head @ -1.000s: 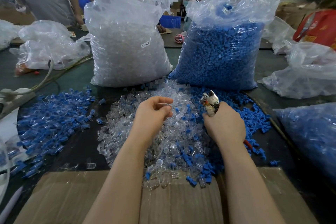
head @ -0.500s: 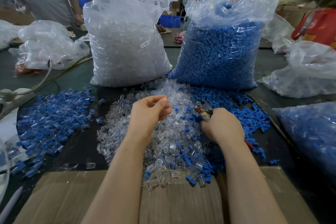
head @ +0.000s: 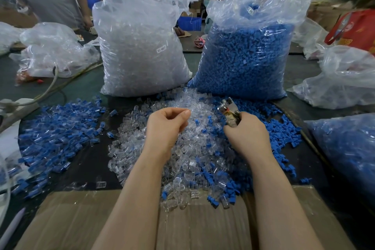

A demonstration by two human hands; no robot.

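Presently: your right hand (head: 246,136) grips the small metal pliers (head: 230,114); left hand (head: 165,126) curled, contents unclear. Small clear plastic caps (head: 182,158) likely light, stiff, slick; pinch across flat sides.

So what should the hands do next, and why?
Probably bring the left hand across to the tool that the right hand grips. Its fingers are curled together over the pile of clear pieces, perhaps pinching one, though I cannot tell; the tool's tip sticks up apart from them.
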